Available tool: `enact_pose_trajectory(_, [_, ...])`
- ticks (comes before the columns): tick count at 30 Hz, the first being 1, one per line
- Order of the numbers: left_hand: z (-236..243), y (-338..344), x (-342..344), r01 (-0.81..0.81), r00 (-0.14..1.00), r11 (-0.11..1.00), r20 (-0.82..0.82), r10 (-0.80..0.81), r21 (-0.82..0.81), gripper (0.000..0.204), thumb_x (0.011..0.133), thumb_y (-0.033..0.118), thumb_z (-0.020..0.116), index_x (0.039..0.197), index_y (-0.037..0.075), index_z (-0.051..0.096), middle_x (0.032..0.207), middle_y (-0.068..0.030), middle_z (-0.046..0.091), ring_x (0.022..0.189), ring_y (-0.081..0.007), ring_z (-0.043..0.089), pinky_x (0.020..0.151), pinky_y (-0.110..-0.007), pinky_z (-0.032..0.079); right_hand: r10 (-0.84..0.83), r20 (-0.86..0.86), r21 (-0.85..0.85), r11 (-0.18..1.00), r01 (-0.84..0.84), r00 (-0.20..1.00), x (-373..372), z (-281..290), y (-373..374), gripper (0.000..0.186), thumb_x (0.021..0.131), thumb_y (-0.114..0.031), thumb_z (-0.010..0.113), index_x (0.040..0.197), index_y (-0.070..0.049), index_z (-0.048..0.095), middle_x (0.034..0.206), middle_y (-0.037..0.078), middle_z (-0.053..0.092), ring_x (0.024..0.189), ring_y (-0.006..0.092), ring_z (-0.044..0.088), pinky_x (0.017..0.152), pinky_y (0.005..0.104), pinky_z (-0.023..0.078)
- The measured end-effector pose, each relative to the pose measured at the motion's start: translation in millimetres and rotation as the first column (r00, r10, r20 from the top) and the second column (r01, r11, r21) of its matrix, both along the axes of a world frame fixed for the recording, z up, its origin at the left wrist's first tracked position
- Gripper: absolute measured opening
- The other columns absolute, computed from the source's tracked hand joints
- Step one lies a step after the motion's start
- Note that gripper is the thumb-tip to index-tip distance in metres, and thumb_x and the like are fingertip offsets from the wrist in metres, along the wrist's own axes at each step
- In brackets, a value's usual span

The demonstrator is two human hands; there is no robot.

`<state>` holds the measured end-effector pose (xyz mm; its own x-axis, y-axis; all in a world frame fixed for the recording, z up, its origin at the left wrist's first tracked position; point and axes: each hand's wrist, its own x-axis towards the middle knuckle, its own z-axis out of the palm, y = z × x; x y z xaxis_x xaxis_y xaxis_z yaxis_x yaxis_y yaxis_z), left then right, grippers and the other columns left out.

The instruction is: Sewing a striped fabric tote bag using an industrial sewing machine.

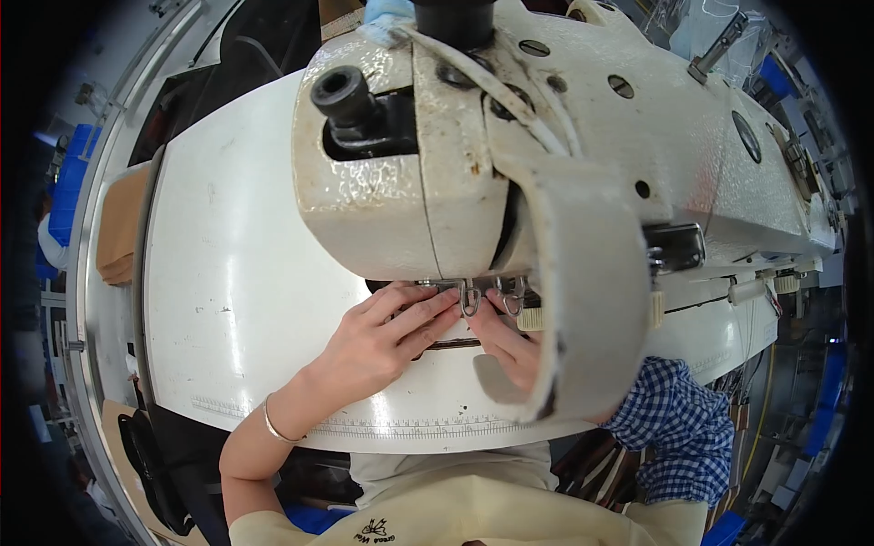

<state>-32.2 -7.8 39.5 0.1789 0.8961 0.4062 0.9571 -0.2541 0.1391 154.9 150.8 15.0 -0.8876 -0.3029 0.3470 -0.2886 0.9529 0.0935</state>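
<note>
My left hand (378, 337) bends in under the head of a white sewing machine (373, 214), fingers pressed together around a dark brown strip (452, 344). Part of that strip shows just below the fingertips; the rest is hidden by the hand. My right hand (510, 346) meets it from the other side, fingers closed close to the metal presser foot parts (470, 298). What those fingers grip is hidden. A curved white guard (596, 273) covers part of the right hand and its wrist.
The white table (228, 255) has a printed ruler scale (364, 426) along its near edge. A brown stack of pieces (123, 223) lies beyond the left edge. On the right, a cream knob (531, 318) sits beside the foot. Blue bins (73, 187) stand far left.
</note>
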Motion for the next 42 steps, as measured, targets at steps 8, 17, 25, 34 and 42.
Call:
enact_pose_trajectory(8, [-1.7,5.6,-4.9,0.006,1.0,1.0,-0.029,-0.005,0.007,0.047,0.066,0.007,0.063,0.113,0.0,0.068,0.124,-0.0072,0.062,0.102,-0.0234,0.059,0.082,-0.033,0.055,-0.108,-0.065,-0.025,0.994,0.106,0.992,-4.3,16.2,3.8,0.023,0.074,-0.013,0.06,0.089,0.004,0.065,0.1,0.016,0.057,0.109,0.0344,0.052,0.092,0.039,0.054])
enact_pose_trajectory(17, [-7.1,10.9,-8.6,-0.015,1.0,1.0,0.011,0.016,-0.023,0.05,0.068,0.006,0.063,0.117,0.0,0.066,0.117,-0.0081,0.061,0.098,-0.0241,0.059,0.08,-0.035,0.055,-0.139,-0.008,-0.133,0.982,0.137,0.99,-9.5,11.9,9.2,0.022,0.069,-0.012,0.061,0.082,0.006,0.065,0.1,0.02,0.06,0.109,0.0344,0.051,0.088,0.0387,0.053])
enact_pose_trajectory(25, [-4.4,11.3,-14.7,-0.048,0.995,0.996,0.086,0.055,-0.081,0.06,0.061,-0.002,0.067,0.12,0.004,0.066,0.098,-0.0058,0.061,0.088,-0.0245,0.06,0.076,-0.034,0.053,-0.155,-0.041,-0.205,0.968,0.144,0.987,-14.9,11.9,11.4,0.017,0.061,-0.013,0.063,0.062,0.003,0.064,0.1,0.019,0.059,0.106,0.0337,0.051,0.088,0.039,0.053])
enact_pose_trajectory(34, [-25.6,7.7,-20.7,-0.137,0.986,0.981,0.078,0.149,-0.136,0.039,0.062,-0.013,0.062,0.098,0.002,0.068,0.099,-0.0154,0.065,0.082,-0.0345,0.061,0.075,-0.043,0.051,-0.144,-0.02,-0.307,0.943,0.131,0.989,-11.0,3.5,18.9,0.017,0.061,-0.017,0.065,0.054,-0.002,0.064,0.089,0.015,0.053,0.103,0.0346,0.052,0.095,0.0412,0.05])
enact_pose_trajectory(42, [-11.7,15.8,-6.8,-0.249,0.948,0.896,0.099,0.304,-0.367,0.046,0.076,-0.005,0.061,0.12,0.006,0.068,0.111,-0.0196,0.062,0.081,-0.0318,0.062,0.072,-0.038,0.051,-0.241,-0.024,-0.185,0.955,0.233,0.97,-2.0,2.9,13.4,0.052,0.073,-0.019,0.058,0.109,0.017,0.061,0.118,0.029,0.06,0.115,0.0372,0.056,0.107,0.0456,0.041])
